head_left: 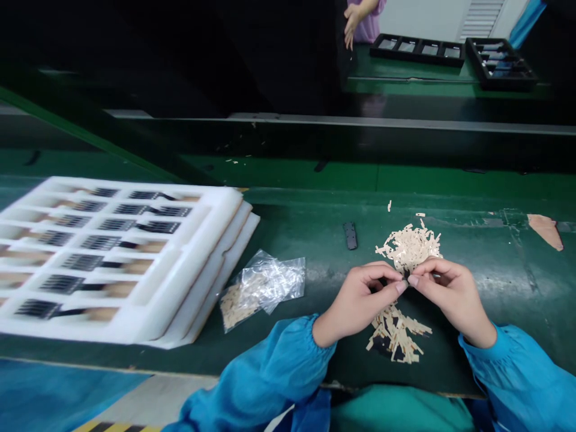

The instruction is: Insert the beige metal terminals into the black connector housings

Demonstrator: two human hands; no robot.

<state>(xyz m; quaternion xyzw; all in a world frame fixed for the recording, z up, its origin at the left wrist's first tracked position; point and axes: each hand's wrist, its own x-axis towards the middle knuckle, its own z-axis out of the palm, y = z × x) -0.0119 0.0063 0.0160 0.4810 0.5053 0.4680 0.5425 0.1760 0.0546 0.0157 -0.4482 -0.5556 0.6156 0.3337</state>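
left hand (355, 303) and right hand (450, 297) meet mid-bench, thumb and index of each pinched on a small dark part (406, 275). other fingers loosely curled. part is mostly hidden by the fingers, exact shape can't be told. blue sleeves (265, 378) are elastic at the wrists.

tan strips sit in two loose piles: upper pile (408, 247) just above the hands, touching or nearly touching the fingers, and lower pile (396, 336) just below them, with dark bits mixed in. a few stray strips lie further up the green mat (477, 300).

left of the hands: clear poly bag (288, 279) holding more tan strips, flat on the mat, just beside a stack of white foam trays (180, 318). top tray has rows of black comb-like parts (101, 243), each with a tan strip at one end. one loose black part (350, 235) lies alone on the mat, well apart from the hands. tan scrap (545, 231) at the right edge of the mat.

no legible brand or label on trays, bag or parts; any marks on the parts are too small or blurred to read.

far side, past a grey rail (360, 122): two black trays (417, 49) on another bench, and a co-worker's hand (353, 24) in a purple sleeve.
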